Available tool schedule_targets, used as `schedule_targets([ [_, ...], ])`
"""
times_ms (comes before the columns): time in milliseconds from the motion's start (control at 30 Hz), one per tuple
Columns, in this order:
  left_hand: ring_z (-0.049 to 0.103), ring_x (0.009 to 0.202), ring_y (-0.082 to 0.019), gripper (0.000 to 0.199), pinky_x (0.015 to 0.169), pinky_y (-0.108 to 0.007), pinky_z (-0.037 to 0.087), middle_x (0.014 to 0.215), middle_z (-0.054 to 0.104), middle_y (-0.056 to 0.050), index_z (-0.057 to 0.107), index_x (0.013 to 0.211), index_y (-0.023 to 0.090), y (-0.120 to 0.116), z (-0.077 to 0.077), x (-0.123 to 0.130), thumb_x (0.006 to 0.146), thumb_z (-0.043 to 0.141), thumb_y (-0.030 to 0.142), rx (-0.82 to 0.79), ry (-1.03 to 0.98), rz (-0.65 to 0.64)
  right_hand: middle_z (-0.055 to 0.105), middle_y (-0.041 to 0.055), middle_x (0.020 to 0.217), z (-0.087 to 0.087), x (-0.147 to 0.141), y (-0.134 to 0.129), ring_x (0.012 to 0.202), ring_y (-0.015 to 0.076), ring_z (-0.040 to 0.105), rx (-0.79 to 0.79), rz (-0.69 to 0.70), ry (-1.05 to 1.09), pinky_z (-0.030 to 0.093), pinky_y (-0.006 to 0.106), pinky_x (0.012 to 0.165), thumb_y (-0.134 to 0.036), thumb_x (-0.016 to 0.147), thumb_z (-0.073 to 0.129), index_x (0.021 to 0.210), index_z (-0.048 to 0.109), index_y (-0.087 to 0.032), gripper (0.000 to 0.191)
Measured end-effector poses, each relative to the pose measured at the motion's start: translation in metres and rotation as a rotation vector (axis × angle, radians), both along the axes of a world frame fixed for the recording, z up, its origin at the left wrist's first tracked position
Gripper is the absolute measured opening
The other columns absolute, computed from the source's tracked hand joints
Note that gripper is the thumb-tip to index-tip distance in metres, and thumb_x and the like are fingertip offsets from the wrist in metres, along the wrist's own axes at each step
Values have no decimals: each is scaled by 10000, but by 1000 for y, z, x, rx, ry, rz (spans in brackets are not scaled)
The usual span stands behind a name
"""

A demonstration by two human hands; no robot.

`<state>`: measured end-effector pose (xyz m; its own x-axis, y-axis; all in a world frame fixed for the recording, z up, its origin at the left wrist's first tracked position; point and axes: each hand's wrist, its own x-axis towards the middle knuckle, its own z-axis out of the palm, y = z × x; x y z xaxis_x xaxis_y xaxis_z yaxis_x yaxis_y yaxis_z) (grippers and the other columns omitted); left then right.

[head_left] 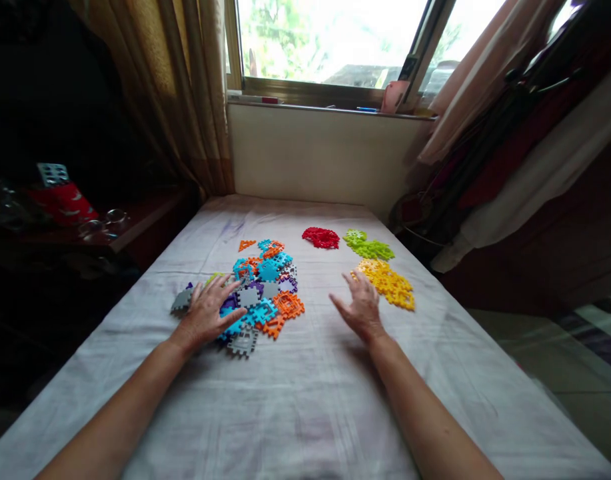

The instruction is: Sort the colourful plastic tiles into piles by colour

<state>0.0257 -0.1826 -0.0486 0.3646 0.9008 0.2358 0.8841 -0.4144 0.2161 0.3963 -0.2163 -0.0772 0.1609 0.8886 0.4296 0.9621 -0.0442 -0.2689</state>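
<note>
My left hand [210, 310], fingers spread, rests on the left side of a mixed pile of interlocking plastic tiles [270, 270] in blue, orange, grey and purple. It hides some of the tiles beneath it. My right hand [360, 308] is open with its fingers apart, beside the near left edge of a yellow tile heap [390, 285]; whether the fingertips touch it I cannot tell. Behind that lies a light green tile heap [370, 247]. A red tile heap [321, 237] sits farther back, left of the green one. A triangular orange tile [246, 245] lies at the pile's back left.
A pale sheet [285, 420] covers the surface under the tiles. A dark side table [150, 217] with a red container [62, 203] and glasses [105, 225] stands to the left. Hanging clothes [540, 167] are at the right. A pink cup [394, 97] stands on the window sill.
</note>
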Motion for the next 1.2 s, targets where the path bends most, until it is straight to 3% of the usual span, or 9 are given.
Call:
schedule_targets([
  [100, 283, 1464, -357, 807, 1176, -625, 136, 1597, 318, -138, 417, 1482, 264, -20, -10, -18, 814, 513, 708, -33, 62, -18, 362, 152, 1561, 2, -58, -17, 1425, 340, 320, -149, 464, -53, 248, 541, 1141, -634, 774, 643, 1458, 469, -275, 792],
  [200, 250, 1471, -394, 923, 1161, -669, 87, 1611, 279, -156, 386, 1502, 274, -27, -16, -19, 735, 599, 740, -57, 114, -36, 318, 166, 1587, 6, -103, -15, 1451, 363, 279, -273, 620, -60, 232, 584, 1136, -679, 720, 692, 1494, 416, -291, 909],
  [467, 334, 1445, -332, 731, 1191, -598, 145, 1542, 413, -154, 438, 1452, 242, 22, -19, 11, 846, 529, 641, -5, -14, 130, 464, 147, 1503, 2, -150, 39, 1382, 309, 405, -192, 393, 99, 227, 556, 1145, -473, 858, 629, 1407, 527, -252, 601],
  [633, 493, 1334, -272, 546, 1138, -452, 366, 1425, 545, -144, 542, 1331, 181, 64, -18, 4, 917, 432, 519, 127, -282, 151, 594, 93, 1379, -13, -133, 57, 1279, 233, 516, 46, 360, 285, 348, 433, 1104, -354, 934, 512, 1244, 647, -245, 355],
  [767, 597, 1206, -267, 490, 1085, -421, 426, 1263, 663, -122, 632, 1196, 184, 81, -12, -32, 908, 420, 519, 315, -380, 238, 616, 108, 1335, -12, -104, 91, 1238, 244, 550, 127, 244, 328, 405, 425, 1066, -364, 927, 511, 1236, 652, -226, 366],
  [833, 616, 1171, -301, 492, 1050, -441, 445, 1211, 689, -138, 670, 1120, 177, 84, -14, -55, 886, 422, 533, 329, -369, 336, 597, 135, 1357, -3, -94, 120, 1260, 253, 540, 70, 179, 333, 416, 413, 1067, -391, 919, 531, 1271, 634, -196, 415],
  [1000, 694, 972, -309, 525, 794, -380, 550, 1005, 754, -112, 727, 1036, 218, 86, -26, -86, 885, 382, 584, 82, -403, 583, 544, 138, 1436, 30, -103, 196, 1344, 241, 482, -218, 151, 299, 386, 376, 1103, -469, 949, 489, 1385, 555, -184, 525],
  [1100, 683, 1033, -280, 558, 872, -355, 539, 1078, 747, -84, 728, 1062, 227, 86, -30, -81, 882, 373, 618, 92, -421, 448, 582, 112, 1402, 40, -124, 219, 1307, 261, 522, -396, 140, 277, 409, 420, 1072, -562, 953, 427, 1389, 554, -228, 563],
  [1200, 660, 1103, -257, 606, 972, -348, 504, 1167, 725, -75, 710, 1119, 221, 87, -30, -73, 880, 363, 656, 89, -397, 293, 654, 78, 1315, 38, -145, 213, 1241, 280, 576, -503, 233, 217, 444, 431, 1021, -602, 903, 498, 1304, 627, -274, 534],
])
